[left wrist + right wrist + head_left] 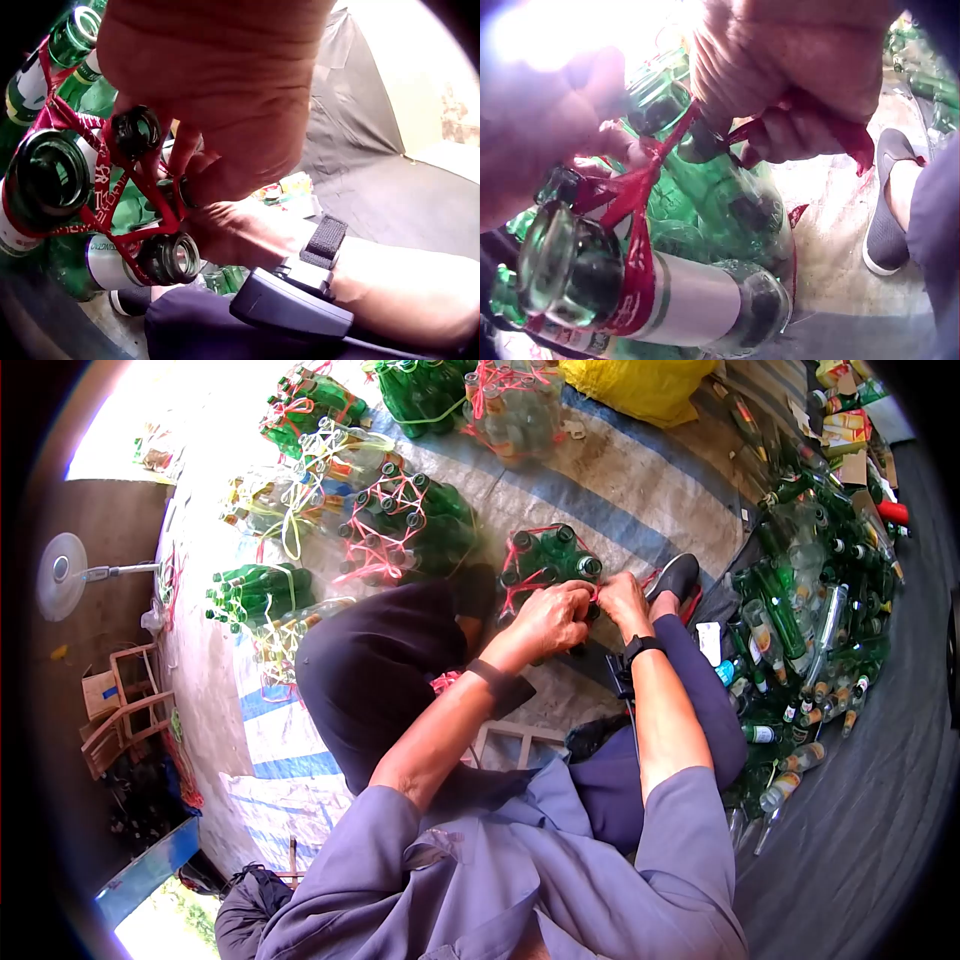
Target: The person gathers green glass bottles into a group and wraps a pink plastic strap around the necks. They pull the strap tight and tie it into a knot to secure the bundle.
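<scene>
Red printed tape (636,202) loops round the necks of a cluster of green bottles (545,555) standing by the person's feet. The right hand (622,600) grips a strand of this tape at the cluster's edge; in the right wrist view its curled fingers hold a loose length against the palm. Close against it, the left hand (552,620) has its fingertips bent at the tape beside a bottle neck. In the left wrist view the left hand (214,90) hides part of the right one, and the tape (112,172) crosses between open bottle mouths.
Several tied bundles of green bottles (265,588) and clear bottles (510,420) stand on the striped sheet (620,485) ahead and to the left. A heap of loose bottles (780,610) lies on the right. A yellow bag (640,390) sits at the top, a fan (62,565) far left.
</scene>
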A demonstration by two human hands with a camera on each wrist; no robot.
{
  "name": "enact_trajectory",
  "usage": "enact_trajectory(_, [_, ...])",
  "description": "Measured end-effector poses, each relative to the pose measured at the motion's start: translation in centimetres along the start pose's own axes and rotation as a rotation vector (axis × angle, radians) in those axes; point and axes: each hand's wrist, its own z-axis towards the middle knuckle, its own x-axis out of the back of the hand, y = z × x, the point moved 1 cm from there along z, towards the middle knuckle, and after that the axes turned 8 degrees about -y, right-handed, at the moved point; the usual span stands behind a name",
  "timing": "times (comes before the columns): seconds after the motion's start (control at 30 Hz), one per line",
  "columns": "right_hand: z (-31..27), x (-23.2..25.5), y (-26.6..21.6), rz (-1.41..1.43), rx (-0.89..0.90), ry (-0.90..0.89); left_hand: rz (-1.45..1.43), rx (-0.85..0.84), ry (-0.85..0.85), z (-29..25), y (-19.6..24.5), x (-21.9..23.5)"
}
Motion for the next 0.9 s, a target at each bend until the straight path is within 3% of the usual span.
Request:
enact_trajectory(0.17, [-0.8,0.4,-0.9,-0.018,-0.043,0.019,0.227,0.095,-0.144,0.5,1.2,0.9])
enact_trajectory(0.3, [0.2,-0.2,-0.2,-0.032,-0.040,0.018,0.303,0.053,-0.153,1.0,-0.1,0.4])
enact_trajectory(0.57, [-0.2,-0.2,-0.2,-0.008,0.082,0.009,0.544,-0.005,-0.041,0.5,-0.5,-1.0])
enact_trajectory(0.67, [-1.2,0.6,-0.7,-0.035,0.157,0.009,0.530,-0.046,0.074,0.0,0.7,-0.8])
enact_trajectory(0.9, [-1.1,1.3,0.5,-0.040,0.236,-0.047,0.575,-0.062,0.116,-0.8,0.9,0.0])
